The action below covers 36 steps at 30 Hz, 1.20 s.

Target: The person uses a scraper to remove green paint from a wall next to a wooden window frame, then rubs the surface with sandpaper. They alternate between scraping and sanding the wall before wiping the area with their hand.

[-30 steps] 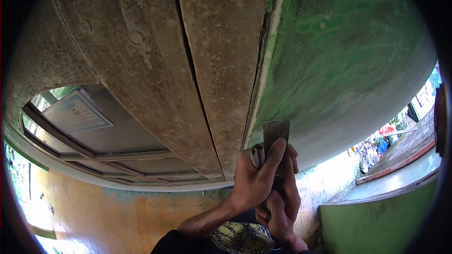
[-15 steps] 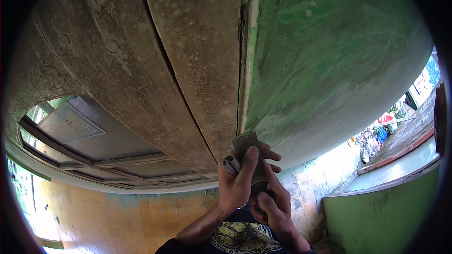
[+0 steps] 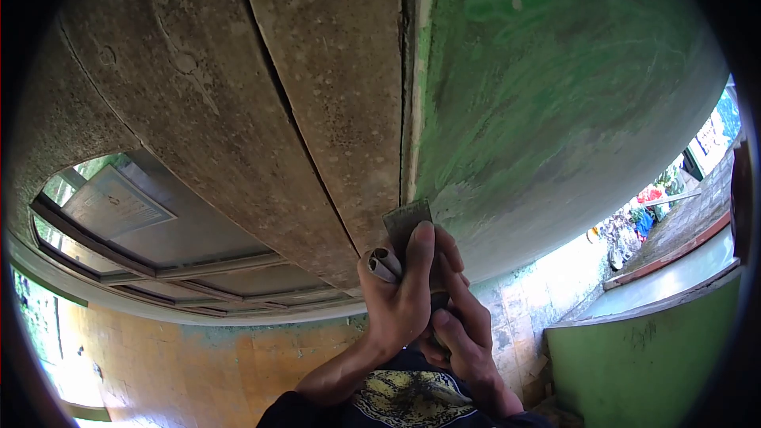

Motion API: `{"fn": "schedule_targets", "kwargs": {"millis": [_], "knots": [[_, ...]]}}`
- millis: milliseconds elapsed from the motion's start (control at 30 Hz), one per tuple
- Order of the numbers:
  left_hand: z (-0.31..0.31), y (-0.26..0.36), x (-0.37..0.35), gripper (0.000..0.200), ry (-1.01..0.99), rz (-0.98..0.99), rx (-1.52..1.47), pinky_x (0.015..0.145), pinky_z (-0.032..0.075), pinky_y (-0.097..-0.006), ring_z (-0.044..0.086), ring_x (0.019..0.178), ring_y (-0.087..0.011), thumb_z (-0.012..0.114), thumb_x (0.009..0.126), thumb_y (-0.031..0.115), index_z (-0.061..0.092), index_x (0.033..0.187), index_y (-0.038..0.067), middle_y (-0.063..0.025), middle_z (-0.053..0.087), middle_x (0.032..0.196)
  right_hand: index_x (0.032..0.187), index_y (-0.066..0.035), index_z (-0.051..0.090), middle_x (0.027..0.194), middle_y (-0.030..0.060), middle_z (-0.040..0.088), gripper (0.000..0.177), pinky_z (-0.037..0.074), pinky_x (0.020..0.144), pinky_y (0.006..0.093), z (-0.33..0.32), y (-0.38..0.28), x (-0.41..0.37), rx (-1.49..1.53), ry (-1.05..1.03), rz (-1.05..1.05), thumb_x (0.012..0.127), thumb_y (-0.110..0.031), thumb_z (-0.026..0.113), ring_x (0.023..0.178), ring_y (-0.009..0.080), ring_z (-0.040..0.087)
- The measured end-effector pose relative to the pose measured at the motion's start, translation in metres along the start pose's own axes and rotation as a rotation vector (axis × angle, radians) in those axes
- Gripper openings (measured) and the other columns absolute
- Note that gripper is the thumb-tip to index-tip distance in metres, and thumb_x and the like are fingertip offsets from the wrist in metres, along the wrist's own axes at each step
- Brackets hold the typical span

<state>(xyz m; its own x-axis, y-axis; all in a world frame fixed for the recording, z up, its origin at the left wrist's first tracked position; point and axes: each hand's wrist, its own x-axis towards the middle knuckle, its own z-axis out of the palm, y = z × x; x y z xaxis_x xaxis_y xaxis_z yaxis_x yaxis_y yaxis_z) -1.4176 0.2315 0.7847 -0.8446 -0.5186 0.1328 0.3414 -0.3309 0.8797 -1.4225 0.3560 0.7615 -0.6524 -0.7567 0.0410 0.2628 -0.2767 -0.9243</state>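
My right hand is closed round the handle of a putty knife, its thumb lying along the lower end. My left hand presses a thumb on the putty knife's broad metal blade, fingers behind it. Between that thumb and the palm sits a rolled grey sheet, its open end facing me. The blade's edge lies at the lower end of the pale strip, where the green-painted wall meets brown wooden boards. Most of the handle is hidden by my fingers.
Left of the boards is a wooden-framed window with several panes. Below it runs a yellowish tiled floor. A low green partition stands at the lower right, with a pale ledge behind it and colourful items farther off.
Both hands and the putty knife have moved slightly upward along the seam. The blade is tilted a little differently, and the rolled sheet's open end faces me more.
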Motion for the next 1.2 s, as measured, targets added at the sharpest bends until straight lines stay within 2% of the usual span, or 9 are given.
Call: {"fn": "schedule_targets", "kwargs": {"millis": [200,333,433,500,733,833,900,967,1200], "knots": [[0.000,-0.002,-0.003,0.036,0.019,-0.039,-0.006,0.054,0.048,-0.0260,0.060,0.061,-0.0119,0.044,0.105,0.017,0.060,0.078,0.000,-0.0050,0.062,0.070,0.156,0.002,0.015,0.079,0.0042,0.051,0.070,0.033,0.043,0.0220,0.002,-0.002,-0.003,0.014,0.065,0.104,0.096,-0.016,0.047,0.048,0.0075,0.042],[-0.008,-0.015,-0.004,0.040,-0.019,0.009,0.098,0.053,0.052,-0.0287,0.063,0.059,-0.0164,0.042,0.107,0.028,0.056,0.082,0.000,-0.0090,0.062,0.069,0.157,-0.002,0.012,0.070,0.0010,0.049,0.064,0.033,0.045,0.0218,0.000,0.003,-0.007,0.044,0.040,0.088,0.099,-0.004,0.040,0.051,0.0065,0.041],[-0.004,-0.010,-0.001,0.040,-0.015,0.018,0.113,0.052,0.051,-0.0283,0.063,0.059,-0.0163,0.042,0.107,0.027,0.056,0.081,0.000,-0.0088,0.062,0.069,0.157,-0.002,0.012,0.071,0.0011,0.050,0.064,0.033,0.046,0.0216,0.002,-0.002,0.000,0.034,0.052,0.071,0.099,-0.003,0.039,0.051,0.0065,0.041],[0.003,0.001,0.002,0.036,-0.010,0.020,0.017,0.053,0.046,-0.0254,0.059,0.060,-0.0107,0.044,0.105,0.016,0.059,0.076,0.000,-0.0046,0.062,0.069,0.157,-0.002,0.012,0.071,0.0014,0.050,0.064,0.033,0.046,0.0215,0.003,-0.003,-0.004,0.039,0.060,0.055,0.099,-0.003,0.039,0.051,0.0064,0.041],[0.000,-0.013,-0.006,0.035,0.018,-0.085,-0.028,0.053,0.047,-0.0257,0.059,0.060,-0.0106,0.045,0.105,0.015,0.059,0.077,0.000,-0.0050,0.062,0.069,0.156,-0.001,0.014,0.074,0.0015,0.052,0.064,0.032,0.046,0.0212,-0.002,0.001,-0.006,0.055,0.062,0.075,0.099,-0.005,0.041,0.052,0.0061,0.041],[-0.002,-0.020,-0.004,0.039,0.006,-0.014,0.057,0.050,0.051,-0.0295,0.063,0.056,-0.0173,0.044,0.106,0.025,0.056,0.081,-0.001,-0.0092,0.061,0.068,0.157,-0.001,0.014,0.075,0.0014,0.051,0.064,0.032,0.046,0.0215,-0.003,0.007,-0.010,0.074,0.052,0.065,0.099,-0.006,0.042,0.052,0.0060,0.041],[0.000,-0.012,0.000,0.034,0.029,-0.014,0.022,0.054,0.048,-0.0255,0.060,0.060,-0.0107,0.045,0.105,0.016,0.059,0.077,0.000,-0.0049,0.062,0.069,0.157,-0.001,0.015,0.075,0.0012,0.051,0.063,0.032,0.046,0.0216,-0.003,0.007,-0.004,0.084,0.049,0.058,0.100,-0.006,0.042,0.052,0.0060,0.042],[0.002,-0.006,0.004,0.035,0.011,0.006,0.038,0.054,0.048,-0.0254,0.060,0.061,-0.0105,0.046,0.105,0.016,0.059,0.077,0.000,-0.0049,0.062,0.069,0.157,-0.003,0.016,0.075,0.0008,0.051,0.063,0.032,0.046,0.0215,-0.004,0.004,0.001,0.004,0.028,-0.027,0.100,-0.007,0.042,0.052,0.0057,0.041],[0.001,-0.014,-0.003,0.035,0.014,0.007,0.011,0.053,0.047,-0.0253,0.060,0.059,-0.0104,0.046,0.105,0.016,0.059,0.076,0.000,-0.0046,0.061,0.068,0.157,-0.003,0.017,0.077,0.0007,0.051,0.063,0.033,0.046,0.0207,0.000,-0.003,-0.007,0.075,0.072,0.090,0.099,-0.005,0.042,0.053,0.0053,0.042]]}}
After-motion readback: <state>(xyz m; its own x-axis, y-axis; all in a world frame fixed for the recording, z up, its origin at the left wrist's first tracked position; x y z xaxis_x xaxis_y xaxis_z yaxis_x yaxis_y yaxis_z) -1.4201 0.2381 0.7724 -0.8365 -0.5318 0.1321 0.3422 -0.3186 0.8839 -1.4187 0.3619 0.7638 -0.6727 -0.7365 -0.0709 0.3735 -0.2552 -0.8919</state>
